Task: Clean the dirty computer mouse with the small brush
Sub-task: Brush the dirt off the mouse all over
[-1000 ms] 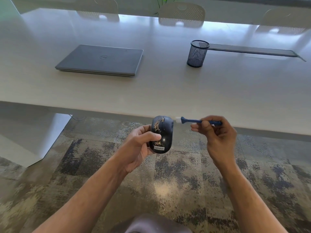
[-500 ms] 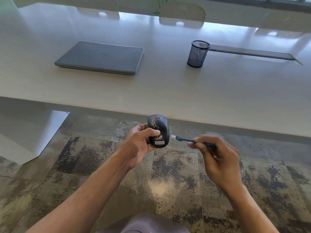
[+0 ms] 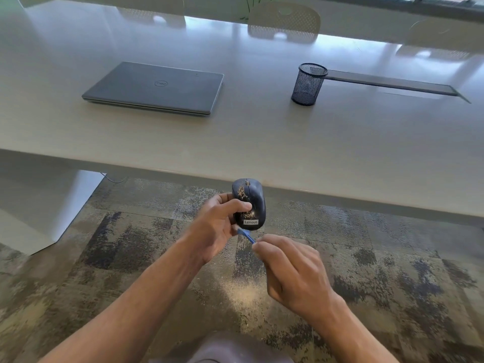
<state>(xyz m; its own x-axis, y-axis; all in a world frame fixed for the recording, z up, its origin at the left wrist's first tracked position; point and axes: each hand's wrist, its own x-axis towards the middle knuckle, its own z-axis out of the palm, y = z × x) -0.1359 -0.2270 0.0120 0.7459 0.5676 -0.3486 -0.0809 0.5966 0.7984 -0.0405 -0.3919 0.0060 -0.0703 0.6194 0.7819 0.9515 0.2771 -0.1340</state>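
Head view shows your left hand (image 3: 217, 226) wrapped around the mouse (image 3: 248, 203), held upright in the air below the table's (image 3: 262, 142) near edge. It looks light, hard and smooth, so keep gripping its sides. Just right, your right hand (image 3: 290, 271) pinches the thin blue brush (image 3: 246, 235), its tip at the mouse's bottom end.

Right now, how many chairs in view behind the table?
3, all on the table's far side: one at upper left, one at centre, one at far right, partly cropped. More may sit outside the frame.
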